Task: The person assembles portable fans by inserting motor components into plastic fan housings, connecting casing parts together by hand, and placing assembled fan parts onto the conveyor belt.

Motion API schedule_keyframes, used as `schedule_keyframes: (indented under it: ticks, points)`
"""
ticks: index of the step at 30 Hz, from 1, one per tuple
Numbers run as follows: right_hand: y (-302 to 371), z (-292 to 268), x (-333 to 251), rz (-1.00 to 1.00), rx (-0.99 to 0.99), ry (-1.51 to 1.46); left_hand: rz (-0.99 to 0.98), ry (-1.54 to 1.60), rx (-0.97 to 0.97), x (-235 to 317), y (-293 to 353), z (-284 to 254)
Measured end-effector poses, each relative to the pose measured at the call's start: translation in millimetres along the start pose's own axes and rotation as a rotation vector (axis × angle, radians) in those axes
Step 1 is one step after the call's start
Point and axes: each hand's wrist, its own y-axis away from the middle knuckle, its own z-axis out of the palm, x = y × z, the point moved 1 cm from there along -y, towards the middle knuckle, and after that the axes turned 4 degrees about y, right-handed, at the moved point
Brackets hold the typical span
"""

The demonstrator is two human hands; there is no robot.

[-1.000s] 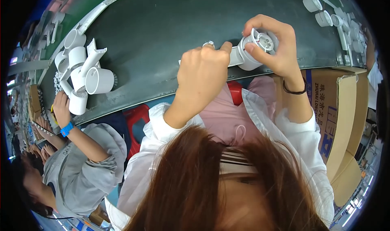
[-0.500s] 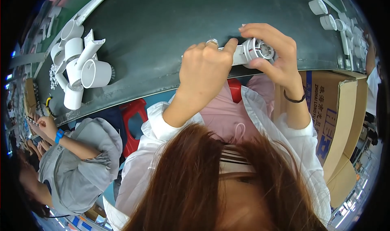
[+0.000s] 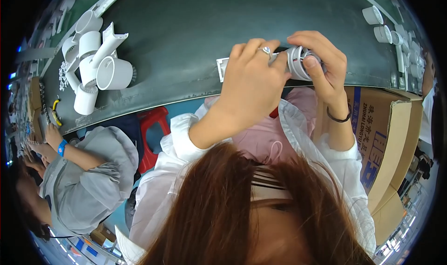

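Both my hands are on a white spotlight fitting over the near edge of the dark green bench (image 3: 186,37). My left hand (image 3: 253,81), with a ring on one finger, is closed over its long white bar, hiding most of it. The bar's squared end (image 3: 221,69) sticks out on the left of that hand. My right hand (image 3: 328,69) curls round the fitting's round head (image 3: 297,62), thumb across its end face and fingers over the far side. Dark and red bits show inside the head. Whether the thumb holds a small part I cannot make out.
White cylindrical lamp housings (image 3: 114,73) stand clustered on the left, by small white pieces (image 3: 63,76) and a yellow-handled tool (image 3: 56,113). More white cups (image 3: 372,15) lie far right. A cardboard box (image 3: 386,125) stands right of me; a co-worker's grey sleeve (image 3: 93,172) is left.
My left hand has moved right, closer to the round head, and the bar's left end now shows. My right thumb has come up from the head's lower side onto its end face.
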Motion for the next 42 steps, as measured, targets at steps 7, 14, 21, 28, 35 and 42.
schedule_keyframes:
  ticks: [7,14,21,28,35,42]
  points:
    - [1.8,1.4,-0.2,0.014,0.030,-0.018,-0.037,0.027,0.176,2.4,9.7,23.7]
    - [4.0,-2.9,5.0,-0.005,-0.001,-0.071,-0.228,0.238,0.049,1.0,-0.8,11.6]
    - [4.8,-5.8,5.1,0.009,-0.039,-0.112,-0.251,0.282,-0.039,-3.7,-7.8,6.6]
    - [5.5,-4.5,9.3,-0.015,-0.013,-0.129,-0.185,0.138,0.031,-0.7,-8.3,13.5]
    - [4.9,-2.9,13.1,-0.054,0.000,-0.122,-0.149,-0.001,0.107,2.4,-9.9,21.4]
    - [0.2,-4.8,17.2,-0.180,-0.033,-0.014,-0.147,0.018,0.143,-2.3,-8.1,25.7]
